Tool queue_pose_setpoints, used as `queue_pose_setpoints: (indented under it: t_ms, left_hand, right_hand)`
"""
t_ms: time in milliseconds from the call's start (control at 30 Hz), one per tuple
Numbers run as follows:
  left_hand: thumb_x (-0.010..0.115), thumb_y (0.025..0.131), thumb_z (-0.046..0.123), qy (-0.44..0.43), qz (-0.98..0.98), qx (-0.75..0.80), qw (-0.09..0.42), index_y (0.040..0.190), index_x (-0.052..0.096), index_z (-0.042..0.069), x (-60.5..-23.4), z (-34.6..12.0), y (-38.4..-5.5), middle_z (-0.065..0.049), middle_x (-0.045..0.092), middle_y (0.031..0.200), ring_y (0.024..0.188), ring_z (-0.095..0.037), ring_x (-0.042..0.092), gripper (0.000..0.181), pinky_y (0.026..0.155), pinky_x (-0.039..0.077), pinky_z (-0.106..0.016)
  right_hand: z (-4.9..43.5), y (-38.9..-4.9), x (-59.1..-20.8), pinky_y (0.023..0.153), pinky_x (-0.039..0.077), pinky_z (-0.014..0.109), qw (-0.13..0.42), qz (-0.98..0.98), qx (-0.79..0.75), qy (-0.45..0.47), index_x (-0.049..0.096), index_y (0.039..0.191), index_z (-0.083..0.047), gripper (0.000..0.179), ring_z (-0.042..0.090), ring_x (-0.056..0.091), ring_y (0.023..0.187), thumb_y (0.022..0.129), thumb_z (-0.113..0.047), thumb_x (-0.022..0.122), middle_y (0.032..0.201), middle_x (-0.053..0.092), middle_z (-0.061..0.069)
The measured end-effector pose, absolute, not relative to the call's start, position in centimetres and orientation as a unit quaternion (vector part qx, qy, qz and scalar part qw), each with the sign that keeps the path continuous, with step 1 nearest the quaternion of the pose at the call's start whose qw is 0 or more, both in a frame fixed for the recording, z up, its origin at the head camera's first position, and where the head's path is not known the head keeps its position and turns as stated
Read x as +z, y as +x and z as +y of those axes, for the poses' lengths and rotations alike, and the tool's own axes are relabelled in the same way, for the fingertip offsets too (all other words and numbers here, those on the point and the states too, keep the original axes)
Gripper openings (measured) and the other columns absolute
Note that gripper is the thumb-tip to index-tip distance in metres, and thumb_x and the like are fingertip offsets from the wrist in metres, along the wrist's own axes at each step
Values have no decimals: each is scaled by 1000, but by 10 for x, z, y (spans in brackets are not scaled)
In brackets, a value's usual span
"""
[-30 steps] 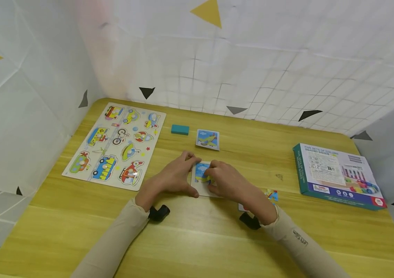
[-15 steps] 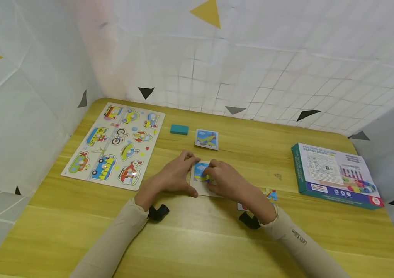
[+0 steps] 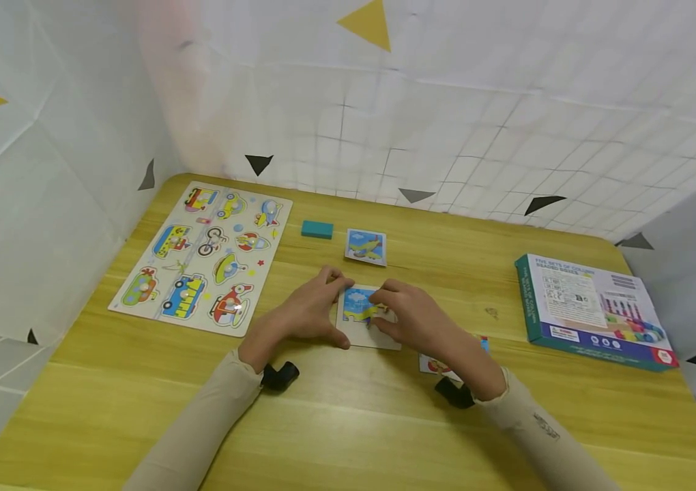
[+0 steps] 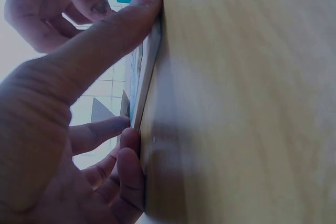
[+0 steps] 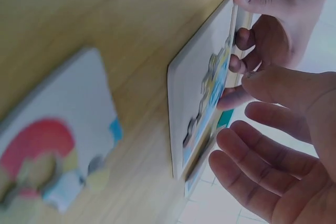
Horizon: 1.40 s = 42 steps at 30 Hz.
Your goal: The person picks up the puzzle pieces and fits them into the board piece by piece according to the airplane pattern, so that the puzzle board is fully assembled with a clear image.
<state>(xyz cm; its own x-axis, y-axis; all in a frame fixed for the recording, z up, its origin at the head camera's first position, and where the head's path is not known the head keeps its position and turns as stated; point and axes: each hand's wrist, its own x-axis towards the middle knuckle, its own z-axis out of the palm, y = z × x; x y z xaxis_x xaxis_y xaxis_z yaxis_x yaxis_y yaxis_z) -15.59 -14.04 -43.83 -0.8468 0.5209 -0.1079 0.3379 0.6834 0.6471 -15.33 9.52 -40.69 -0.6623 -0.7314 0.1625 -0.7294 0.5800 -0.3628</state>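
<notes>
A small square jigsaw board (image 3: 370,335) lies on the table, its far half filled with blue and yellow picture pieces (image 3: 357,305) and its near half bare. My left hand (image 3: 308,310) grips the board's left side, thumb at the near edge and fingers at the far corner; the left wrist view shows the thumb (image 4: 131,19) on the rim. Over the board's right side is my right hand (image 3: 412,317), its fingers loosely bent. In the right wrist view these fingers (image 5: 247,171) stand apart from the pieces with nothing between them.
Behind the board lies an airplane picture card (image 3: 366,247) beside a teal block (image 3: 317,229). A large vehicle peg puzzle (image 3: 200,256) is at left, a boxed toy set (image 3: 596,310) at right. Another puzzle board (image 5: 68,108) with loose pieces sits by my right wrist.
My right hand has drawn back slightly to the right and its fingers have come off the pieces, showing more of the yellow picture. The left hand has stayed put.
</notes>
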Motion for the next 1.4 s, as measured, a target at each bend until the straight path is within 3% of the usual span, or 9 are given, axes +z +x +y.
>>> queue_pose_setpoints:
  t_ms: [1400]
  left_hand:
    - [95, 61, 46, 233, 912, 308, 139, 152, 43, 14, -439, -139, -156, -5, 34, 144, 113, -21, 48, 109, 100, 42, -37]
  right_hand:
    - [178, -123, -409, 76, 55, 43, -25, 927, -167, -335, 73, 106, -1, 30, 25, 66, 90, 81, -13, 83, 101, 68, 10]
